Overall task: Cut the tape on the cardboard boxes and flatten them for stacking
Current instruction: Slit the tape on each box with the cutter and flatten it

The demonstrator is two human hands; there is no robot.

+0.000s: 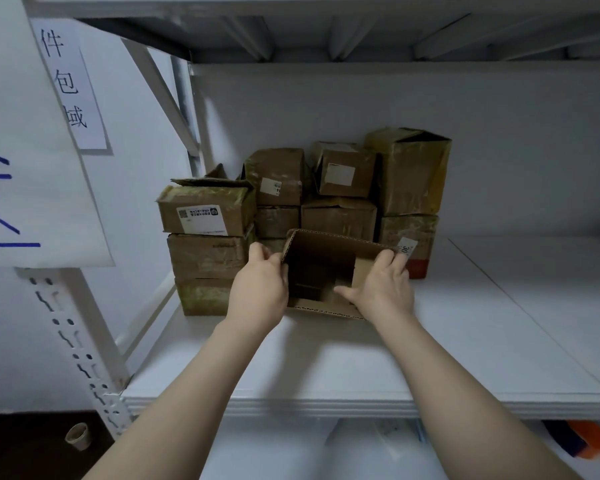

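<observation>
An opened brown cardboard box (321, 258) lies on its side on the white shelf (326, 358), its open end facing me. My left hand (260, 289) grips its left edge, fingers curled over the corrugated rim. My right hand (383, 285) holds the right side, fingers along the outer wall and thumb reaching into the opening. Behind it stands a stack of several taped cardboard boxes (302, 202), some with white labels. No cutting tool is in sight.
A white wall closes the back of the shelf and another shelf (326, 29) hangs overhead. The slotted upright post (84, 358) stands at left, with paper signs (32, 133) above it. An orange object (586, 441) lies below at right, a small cup (78, 436) on the floor at left.
</observation>
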